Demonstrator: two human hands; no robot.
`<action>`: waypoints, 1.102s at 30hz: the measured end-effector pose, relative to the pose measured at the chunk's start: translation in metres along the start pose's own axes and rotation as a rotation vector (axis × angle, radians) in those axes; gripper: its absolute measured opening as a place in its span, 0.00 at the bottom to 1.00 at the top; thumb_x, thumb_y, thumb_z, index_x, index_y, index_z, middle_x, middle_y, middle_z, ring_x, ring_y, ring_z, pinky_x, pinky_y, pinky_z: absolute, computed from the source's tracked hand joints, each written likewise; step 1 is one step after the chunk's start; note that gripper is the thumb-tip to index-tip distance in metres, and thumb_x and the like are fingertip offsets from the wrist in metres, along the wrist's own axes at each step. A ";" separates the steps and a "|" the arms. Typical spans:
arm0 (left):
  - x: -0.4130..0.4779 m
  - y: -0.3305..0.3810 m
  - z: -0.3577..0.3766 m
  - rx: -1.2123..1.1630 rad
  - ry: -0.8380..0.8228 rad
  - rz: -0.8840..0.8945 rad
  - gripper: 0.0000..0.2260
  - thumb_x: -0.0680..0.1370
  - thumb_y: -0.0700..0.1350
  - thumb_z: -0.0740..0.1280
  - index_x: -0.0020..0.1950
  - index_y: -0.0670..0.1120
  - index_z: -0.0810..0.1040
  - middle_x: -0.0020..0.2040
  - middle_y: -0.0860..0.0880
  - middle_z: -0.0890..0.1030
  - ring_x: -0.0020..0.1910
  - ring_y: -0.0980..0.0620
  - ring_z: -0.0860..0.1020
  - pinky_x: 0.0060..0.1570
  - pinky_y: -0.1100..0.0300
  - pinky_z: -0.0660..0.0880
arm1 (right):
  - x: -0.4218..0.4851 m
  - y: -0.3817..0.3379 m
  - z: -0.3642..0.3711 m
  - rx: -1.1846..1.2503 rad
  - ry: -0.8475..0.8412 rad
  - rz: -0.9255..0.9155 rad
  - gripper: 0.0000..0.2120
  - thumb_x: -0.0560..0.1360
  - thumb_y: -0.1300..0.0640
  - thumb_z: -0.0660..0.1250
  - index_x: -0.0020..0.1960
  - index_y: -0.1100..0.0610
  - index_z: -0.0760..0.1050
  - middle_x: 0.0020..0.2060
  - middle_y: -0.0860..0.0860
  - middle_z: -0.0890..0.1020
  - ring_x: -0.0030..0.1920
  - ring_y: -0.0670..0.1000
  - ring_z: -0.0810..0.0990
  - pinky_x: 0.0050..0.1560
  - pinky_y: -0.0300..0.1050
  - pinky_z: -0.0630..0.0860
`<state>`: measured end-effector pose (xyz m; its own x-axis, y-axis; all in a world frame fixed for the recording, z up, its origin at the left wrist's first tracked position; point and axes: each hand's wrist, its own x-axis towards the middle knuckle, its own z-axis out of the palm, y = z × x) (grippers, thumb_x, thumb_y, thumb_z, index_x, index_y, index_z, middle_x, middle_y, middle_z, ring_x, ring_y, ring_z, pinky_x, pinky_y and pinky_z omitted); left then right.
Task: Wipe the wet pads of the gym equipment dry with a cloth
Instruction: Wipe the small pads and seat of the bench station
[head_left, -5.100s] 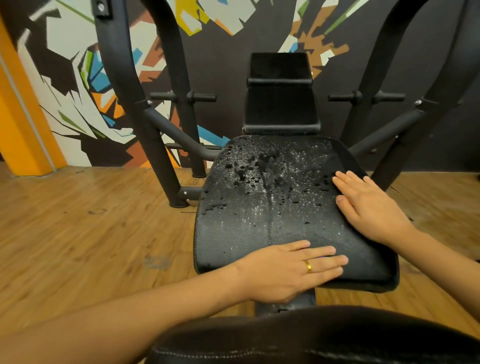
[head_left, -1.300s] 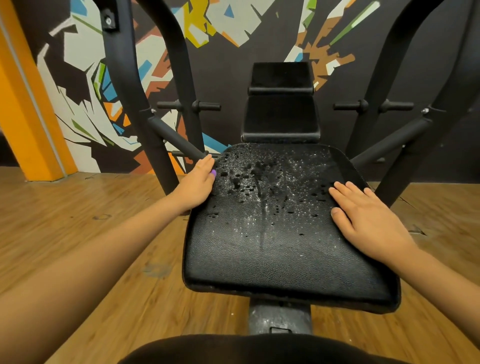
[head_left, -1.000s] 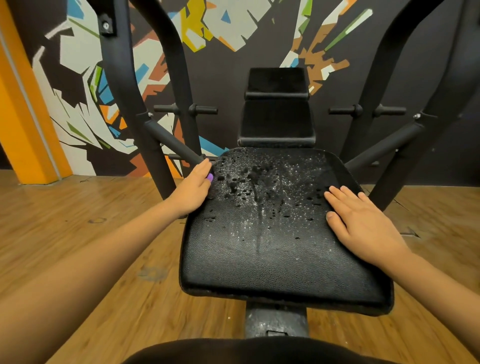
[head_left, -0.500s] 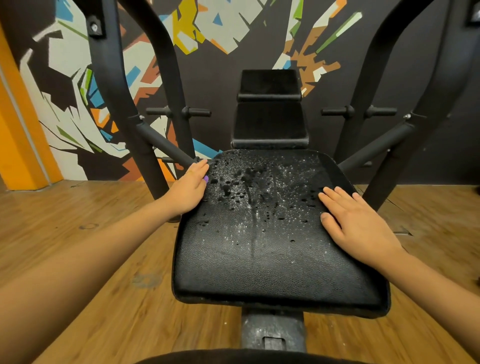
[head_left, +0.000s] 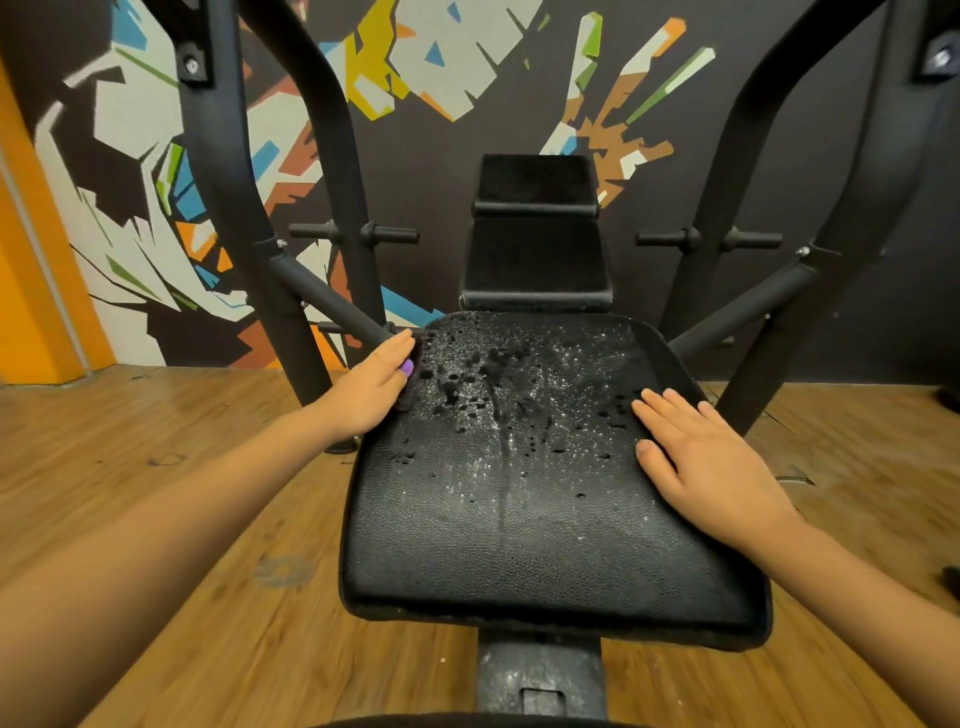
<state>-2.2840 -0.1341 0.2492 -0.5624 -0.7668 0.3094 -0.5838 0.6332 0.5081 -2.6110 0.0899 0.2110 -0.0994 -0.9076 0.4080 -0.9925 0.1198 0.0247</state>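
Observation:
The black seat pad (head_left: 519, 545) fills the middle of the view, with water drops and small puddles over its far half. My left hand (head_left: 371, 392) is at the pad's far left corner, fingers closed over a small dark cloth (head_left: 410, 371) that shows a purple bit at my fingertips. Most of the cloth is hidden under the hand. My right hand (head_left: 706, 462) lies flat on the pad's right side, fingers straight and together. Behind the seat stands the black back pad (head_left: 535, 249).
Black steel uprights (head_left: 228, 208) and angled bars (head_left: 332, 304) flank the seat on both sides, with short pegs (head_left: 709, 240) behind. A painted wall stands close at the back. Wooden floor (head_left: 156, 467) lies all around. A dark rounded pad edge shows at the bottom.
Five seconds ago my left hand lay flat and bare on the pad's front edge; it now sits at the far left corner over the cloth. Over the last second both hands barely moved.

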 end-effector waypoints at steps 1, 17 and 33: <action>-0.010 0.000 0.002 -0.011 0.010 0.002 0.24 0.87 0.47 0.53 0.83 0.47 0.53 0.81 0.55 0.53 0.80 0.56 0.50 0.75 0.65 0.46 | 0.000 0.000 0.000 0.003 -0.001 -0.001 0.39 0.77 0.36 0.36 0.81 0.51 0.59 0.80 0.47 0.59 0.81 0.48 0.53 0.78 0.47 0.46; -0.005 -0.012 0.004 -0.035 0.006 0.061 0.24 0.87 0.47 0.54 0.83 0.47 0.56 0.81 0.58 0.52 0.80 0.60 0.51 0.75 0.64 0.46 | 0.001 0.001 0.001 0.038 0.019 -0.001 0.37 0.77 0.36 0.38 0.81 0.51 0.59 0.80 0.46 0.59 0.80 0.47 0.53 0.78 0.45 0.45; 0.037 -0.012 -0.008 -0.002 -0.065 0.074 0.24 0.87 0.48 0.53 0.83 0.49 0.55 0.82 0.56 0.53 0.81 0.55 0.51 0.80 0.55 0.48 | 0.000 0.000 -0.003 0.013 0.000 0.006 0.36 0.78 0.37 0.36 0.82 0.49 0.55 0.81 0.45 0.56 0.81 0.46 0.50 0.78 0.43 0.42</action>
<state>-2.2932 -0.1711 0.2616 -0.6410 -0.7093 0.2932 -0.5382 0.6878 0.4871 -2.6105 0.0913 0.2137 -0.1055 -0.9069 0.4080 -0.9927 0.1202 0.0105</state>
